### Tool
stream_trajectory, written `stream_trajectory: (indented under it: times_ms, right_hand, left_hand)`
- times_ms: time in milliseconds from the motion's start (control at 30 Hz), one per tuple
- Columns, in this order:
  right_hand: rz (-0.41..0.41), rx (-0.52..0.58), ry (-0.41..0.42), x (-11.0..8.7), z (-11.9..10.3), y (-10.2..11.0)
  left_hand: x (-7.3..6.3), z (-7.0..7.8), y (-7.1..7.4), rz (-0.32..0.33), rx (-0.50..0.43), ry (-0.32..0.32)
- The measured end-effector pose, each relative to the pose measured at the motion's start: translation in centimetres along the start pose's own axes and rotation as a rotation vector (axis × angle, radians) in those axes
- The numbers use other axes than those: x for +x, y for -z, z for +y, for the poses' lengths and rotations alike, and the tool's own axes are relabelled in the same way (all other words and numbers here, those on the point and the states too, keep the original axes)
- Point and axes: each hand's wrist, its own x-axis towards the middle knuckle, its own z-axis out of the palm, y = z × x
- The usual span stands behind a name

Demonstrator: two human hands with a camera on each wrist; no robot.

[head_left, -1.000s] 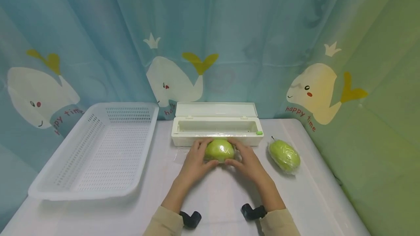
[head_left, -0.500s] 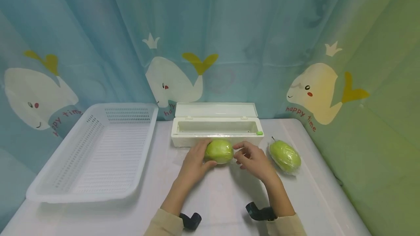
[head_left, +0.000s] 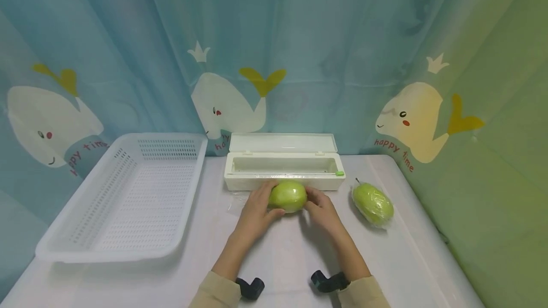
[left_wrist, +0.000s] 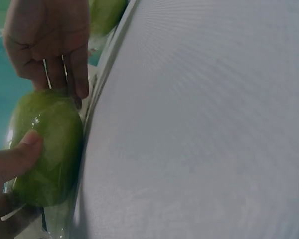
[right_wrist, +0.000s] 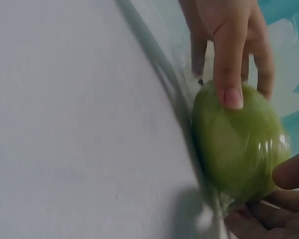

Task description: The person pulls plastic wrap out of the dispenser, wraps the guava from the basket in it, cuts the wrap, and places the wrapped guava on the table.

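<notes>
A green pear (head_left: 288, 197) wrapped in clear film lies before the front of a white cling film dispenser (head_left: 284, 183). My left hand (head_left: 256, 210) grips its left end, the thumb on the near side and fingers over the far side. At the right end my right hand (head_left: 323, 209) holds the pear with thumb and curled fingers. In the right wrist view the right thumb (right_wrist: 292, 172) presses the pear's side, and its fingers reach under the end where film bunches. The dark stem shows by the left fingers there. A second film-wrapped pear (head_left: 372, 205) lies to the right.
A white perforated plastic basket (head_left: 184, 222) stands at the left of the white table (head_left: 282, 270). The dispenser's lid (head_left: 283, 143) is raised, and a green slider (head_left: 340, 173) sits on its right front edge. A curtain with whales (head_left: 299, 61) hangs behind.
My right hand let go of the pear, drew back to the right with curled fingers, then returned to its right end. The left hand has kept its grip.
</notes>
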Motion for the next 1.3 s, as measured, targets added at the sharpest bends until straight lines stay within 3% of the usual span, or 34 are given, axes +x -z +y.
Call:
stream_trajectory:
  times_ms: [233,500,767,900,1133,1300]
  right_hand:
    - [-0.047,0.053,-0.044,-0.1,-0.4,-0.4]
    - [0.017,0.101,-0.133,0.0,0.5,-0.5]
    - [-0.001,-0.067,-0.106,-0.1,0.4,-0.6]
    - [0.007,-0.110,-0.078,-0.2,0.0,0.3]
    - [0.141,-0.158,0.090,-1.1,-1.8,2.1]
    - [0.101,-0.155,0.171,-1.6,-2.8,2.0]
  left_hand:
    - [0.1,0.1,0.2,-0.012,-0.005,0.040]
    - [-0.1,0.0,0.3,-0.054,-0.035,0.086]
    - [-0.1,0.2,0.2,-0.068,-0.015,0.070]
    - [-0.2,0.0,0.2,-0.072,0.018,0.066]
    - [-0.1,0.1,0.7,-0.048,0.021,0.043]
    - [0.0,0.2,1.1,-0.006,0.049,0.009]
